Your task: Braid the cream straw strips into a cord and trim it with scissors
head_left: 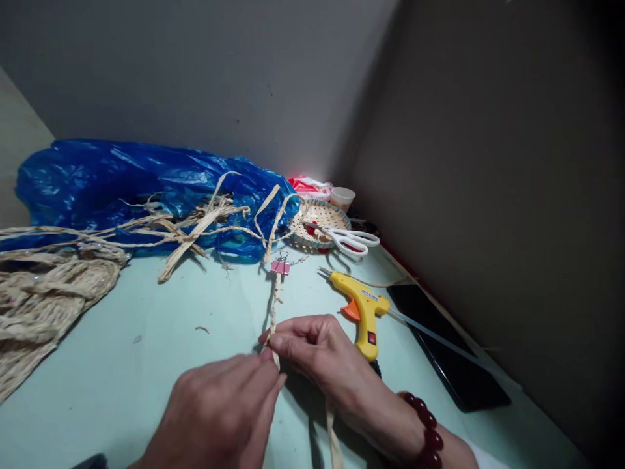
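1. At the far left edge of the frame we see a heap of woven straw (43,293) lying on the pale worktop (146,339).
2. Behind it, across the upper left, a crumpled blue bag (122,182) lies against the wall. Loose strands (195,228) trail out of it and over it toward the centre.
3. At the bottom centre we find the left hand (219,410), back up. Its fingers are pinched together on the near end of the braid (274,306).
4. The braid runs from the hands straight up the middle of the frame, flat on the worktop. Its far end is caught in a pink clip (280,267) just in front of the bag.
5. Touching the left hand's fingertips, the right hand (317,358) comes in from the lower right. Its thumb and forefinger are closed tight on the same end of the braid. A flat strip (334,443) hangs down below the two hands, and a dark red bracelet (430,430) sits on the wrist.
6. Right of the braid and just beside the right hand, a yellow glue gun (364,312) lies on its side.
7. Above it, near the corner, scissors (349,240) rest across a small basket (317,218), with a cup (342,195) just behind.
8. Furthest right, a dark slab (449,352) lies along the wall; we cannot tell what it is.
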Tool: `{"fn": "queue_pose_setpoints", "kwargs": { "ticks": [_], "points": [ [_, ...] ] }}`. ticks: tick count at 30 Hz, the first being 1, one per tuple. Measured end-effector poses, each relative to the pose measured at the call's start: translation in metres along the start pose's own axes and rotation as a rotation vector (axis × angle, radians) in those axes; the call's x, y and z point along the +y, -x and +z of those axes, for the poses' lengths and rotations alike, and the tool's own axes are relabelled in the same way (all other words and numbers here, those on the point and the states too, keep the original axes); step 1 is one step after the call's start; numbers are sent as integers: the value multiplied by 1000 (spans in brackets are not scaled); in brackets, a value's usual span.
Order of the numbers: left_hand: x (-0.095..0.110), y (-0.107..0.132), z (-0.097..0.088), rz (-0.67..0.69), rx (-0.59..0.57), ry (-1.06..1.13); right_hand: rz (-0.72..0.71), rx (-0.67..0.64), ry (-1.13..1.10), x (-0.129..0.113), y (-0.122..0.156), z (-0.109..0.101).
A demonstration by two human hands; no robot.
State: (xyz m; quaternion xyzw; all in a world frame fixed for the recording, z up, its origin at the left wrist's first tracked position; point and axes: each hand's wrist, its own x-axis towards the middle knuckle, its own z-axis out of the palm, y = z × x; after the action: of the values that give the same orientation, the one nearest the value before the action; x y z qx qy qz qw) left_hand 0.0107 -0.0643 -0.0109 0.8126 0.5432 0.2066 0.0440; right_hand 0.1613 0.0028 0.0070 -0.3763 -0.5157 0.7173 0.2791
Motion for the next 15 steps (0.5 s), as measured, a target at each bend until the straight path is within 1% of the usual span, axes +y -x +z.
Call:
{"fn": "queue_pose_setpoints", "kwargs": {
  "ticks": [1, 3, 5, 7, 10, 12, 15],
  "points": [
    [-2, -5, -6, -80, 6, 95, -9, -4, -1, 0, 1, -1],
    [-7, -16, -16, -285, -2, 307, -34, -20, 17, 0, 2, -3],
    [-12, -26, -21, -461, -14, 539, -63, -33, 35, 1, 3, -4],
    [-15, -32, -20, -553, -85, 812, -82, -66, 4, 3, 2, -3],
    [-18, -35, -10, -701, -231, 1168, -114, -96, -29, 6, -1, -2],
    [-21, -33, -1, -827, -269, 1274, -145, -81, 42, 8, -2, -3],
    [-29, -30, 11, -833, -302, 1274, -184, -34, 264, 9, 0, -5]
  ]
}}
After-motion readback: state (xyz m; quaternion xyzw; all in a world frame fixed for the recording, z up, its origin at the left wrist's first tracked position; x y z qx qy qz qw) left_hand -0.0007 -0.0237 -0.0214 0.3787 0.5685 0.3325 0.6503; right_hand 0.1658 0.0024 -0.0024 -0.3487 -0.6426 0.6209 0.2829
